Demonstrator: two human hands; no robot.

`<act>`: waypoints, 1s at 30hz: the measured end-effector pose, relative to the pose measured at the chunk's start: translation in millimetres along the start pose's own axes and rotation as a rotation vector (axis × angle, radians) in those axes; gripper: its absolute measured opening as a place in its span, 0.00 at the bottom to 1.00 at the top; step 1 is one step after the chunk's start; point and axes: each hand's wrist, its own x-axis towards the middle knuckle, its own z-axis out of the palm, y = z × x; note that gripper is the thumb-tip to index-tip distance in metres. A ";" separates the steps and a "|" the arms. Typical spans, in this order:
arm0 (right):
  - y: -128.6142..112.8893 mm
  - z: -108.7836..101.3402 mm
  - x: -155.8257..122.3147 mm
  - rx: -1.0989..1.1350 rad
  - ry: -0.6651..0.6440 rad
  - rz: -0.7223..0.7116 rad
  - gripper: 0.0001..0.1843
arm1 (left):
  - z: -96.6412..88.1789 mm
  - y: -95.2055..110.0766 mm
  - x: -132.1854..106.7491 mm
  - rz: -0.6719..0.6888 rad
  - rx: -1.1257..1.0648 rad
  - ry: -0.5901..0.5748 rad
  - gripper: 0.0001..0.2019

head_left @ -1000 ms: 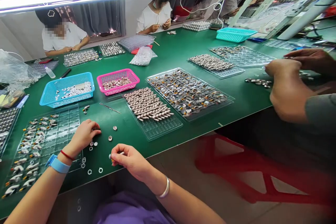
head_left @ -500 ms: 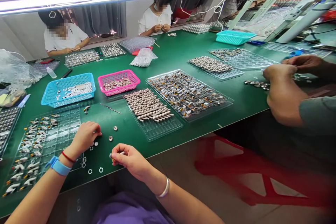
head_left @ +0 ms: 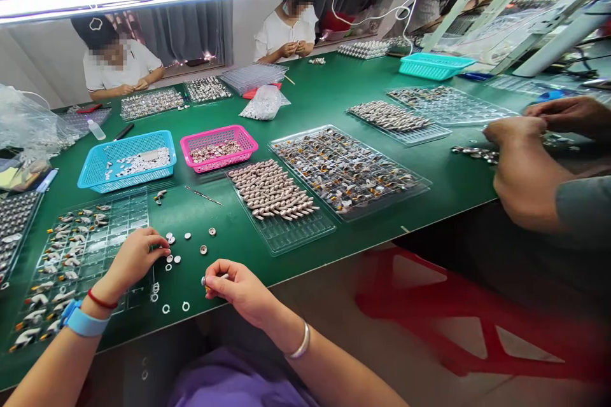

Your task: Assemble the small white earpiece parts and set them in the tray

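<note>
My right hand [head_left: 233, 283] pinches a small curved white part with a metal disc-like end and an orange bit [head_left: 207, 288] near the table's front edge. Its rear end is hidden in the fingers. My left hand [head_left: 140, 257] hovers low over the table, fingers curved and apart, fingertips among small white round discs [head_left: 177, 259]. Two small metal cups [head_left: 203, 249] lie between the hands and beyond them. White rings [head_left: 166, 309] are scattered nearer me. Beside my left hand, a clear compartment tray [head_left: 124, 216] bears rows of similar white parts with orange ends [head_left: 71, 261].
A blue basket [head_left: 90, 178] of white pieces and a pink basket [head_left: 214, 168] of copper-toned pieces stand beyond. Tweezers [head_left: 203, 195] lie before them. Filled trays [head_left: 353, 172] extend rightward. A co-worker's hands [head_left: 515, 130] work at right; a red stool [head_left: 429, 305] stands below.
My left hand has drawn back to the left, uncovering more white discs. My right hand stays nearly in place with the same part. The whole view has shifted slightly.
</note>
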 end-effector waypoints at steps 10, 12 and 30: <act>-3.2 2.1 -3.2 -0.137 -0.010 -0.067 0.23 | 1.7 17.4 -14.2 -0.092 -0.090 0.081 0.12; -2.9 3.6 -3.2 -0.217 -0.016 -0.111 0.23 | 6.6 19.5 -17.1 -0.099 -0.121 0.086 0.11; -11.5 8.8 -5.5 -0.887 -0.076 -0.811 0.02 | 20.7 64.4 -31.1 -0.297 -0.741 0.214 0.14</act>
